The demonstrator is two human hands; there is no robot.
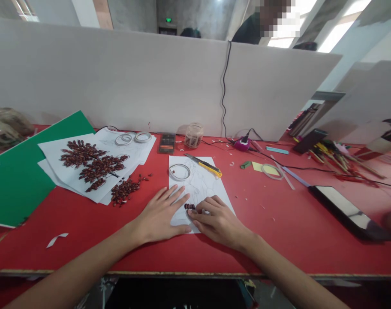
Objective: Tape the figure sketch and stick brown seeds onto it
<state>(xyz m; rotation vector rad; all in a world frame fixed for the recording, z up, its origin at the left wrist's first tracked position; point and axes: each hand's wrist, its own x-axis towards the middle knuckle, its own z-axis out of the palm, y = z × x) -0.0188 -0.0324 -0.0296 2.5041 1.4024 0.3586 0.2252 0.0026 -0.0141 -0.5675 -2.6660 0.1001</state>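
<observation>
A sheet of white paper [215, 171] with a faint line drawing lies in front of me on the red table. Several glossy dark brown seeds [189, 206] form a short row on it. My left hand [163, 216] is spread flat, partly over the sheet's left edge, holding nothing. At the row, my right hand [218, 221] has its fingers curled and the tips pinched on a brown seed, mostly hidden by the fingers. A pile of loose seeds [126, 190] lies left of my left hand. Above the hands, a tape ring [179, 172] and a yellow utility knife [209, 168] rest on the sheet.
Papers [54, 150] bearing seed clusters overlap a green board [18, 193] at left. A glass jar [193, 135] and a dark phone-like device [166, 143] stand near the white partition [134, 81]. A purple plug adapter [242, 144] with cables and a black-cased tablet [345, 208] are at right.
</observation>
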